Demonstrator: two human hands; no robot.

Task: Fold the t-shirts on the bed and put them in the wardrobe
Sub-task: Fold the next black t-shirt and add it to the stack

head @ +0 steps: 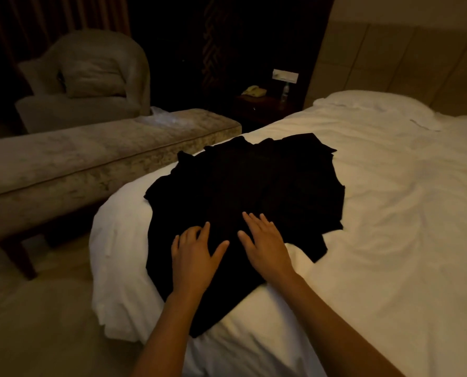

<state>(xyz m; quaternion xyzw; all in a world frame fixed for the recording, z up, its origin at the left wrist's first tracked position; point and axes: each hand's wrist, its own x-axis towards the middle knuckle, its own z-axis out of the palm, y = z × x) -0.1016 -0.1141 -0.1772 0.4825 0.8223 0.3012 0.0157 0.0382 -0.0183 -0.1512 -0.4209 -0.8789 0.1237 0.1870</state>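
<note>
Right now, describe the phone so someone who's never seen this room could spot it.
Start at the white bed and look past its far left corner to the dark nightstand against the wall. The phone sits on top, a pale corded desk set. A small clear bottle stands to its right; the phone is the low, flat, cream one.

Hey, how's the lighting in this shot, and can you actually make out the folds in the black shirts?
Head view: dim, warm light; the black t-shirts read as one dark mass, folds and count unreadable. Both hands, left hand and right hand, and the white bed show clearly. Far wall near-black; wide-angle lens bends the bench.
</note>
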